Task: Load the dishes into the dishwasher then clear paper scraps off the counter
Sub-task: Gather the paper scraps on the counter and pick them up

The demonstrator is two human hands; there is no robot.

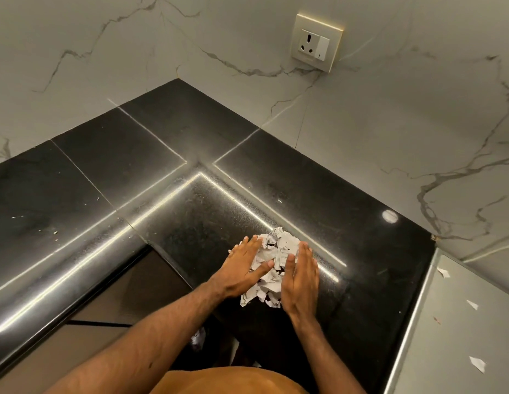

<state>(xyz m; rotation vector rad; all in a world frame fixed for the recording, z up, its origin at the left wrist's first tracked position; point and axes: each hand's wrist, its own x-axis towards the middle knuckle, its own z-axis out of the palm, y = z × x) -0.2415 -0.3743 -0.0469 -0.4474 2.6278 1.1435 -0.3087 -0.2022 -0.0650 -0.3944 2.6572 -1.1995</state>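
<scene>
- A black polished stone bench (105, 180) runs in an L shape into a corner between pale marble-veined walls (389, 123); a cream wall socket with a switch (316, 44) sits on the right-hand wall above the bench's back corner.
- The paper scraps (276, 251), white and crumpled with grey print, are heaped in one pile on the right arm of the bench, close to its front edge and well away from the back corner.
- The left hand (242, 268) lies flat against the left side of the pile, its fingers straight and together, the thumb reaching over the scraps; it grips nothing.
- The right hand (300, 277) stands against the right side of the pile, its fingers likewise straight and unclenched, palm turned towards the paper.
- The pile is hemmed between the two hands, both touching it.
- Tiny white specks (54, 231) dot the left arm of the bench near its front edge.
- Past the bench's right end, a few loose white scraps (478, 364) lie on a lower grey surface (446, 336).
- An orange garment (227, 382) shows at the bottom edge.
</scene>
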